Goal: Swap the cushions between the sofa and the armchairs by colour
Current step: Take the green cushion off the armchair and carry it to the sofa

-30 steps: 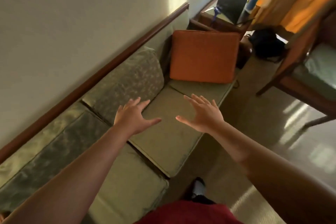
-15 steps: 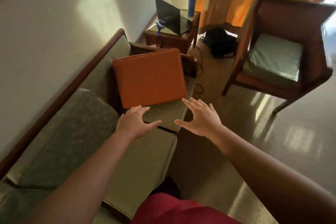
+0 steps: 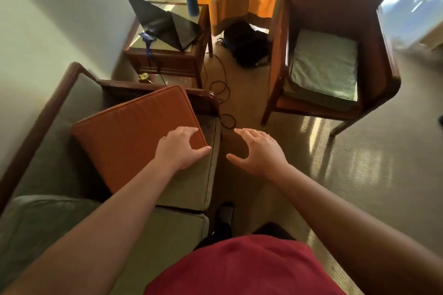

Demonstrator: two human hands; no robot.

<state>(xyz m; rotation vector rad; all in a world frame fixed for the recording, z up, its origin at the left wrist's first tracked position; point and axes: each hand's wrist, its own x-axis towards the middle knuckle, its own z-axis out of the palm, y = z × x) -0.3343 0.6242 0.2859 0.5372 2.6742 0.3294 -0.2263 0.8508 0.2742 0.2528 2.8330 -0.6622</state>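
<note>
Swap barely begun: my left hand [image 3: 178,148] and right hand [image 3: 257,149], both spread and empty, reach the orange cushion [image 3: 134,136]; the green cushion [image 3: 323,67] awaits in the armchair [image 3: 335,0].

Both arms extend forward from the lower frame edge toward 12 o'clock, bare to the elbow. The left hand [image 3: 180,148] is palm down, fingers spread and slightly curled, thumb pointing to 3 o'clock. The right hand [image 3: 260,151] is at the same height, palm down, fingers curved, thumb pointing to 9 o'clock. Neither hand grips anything.
</note>
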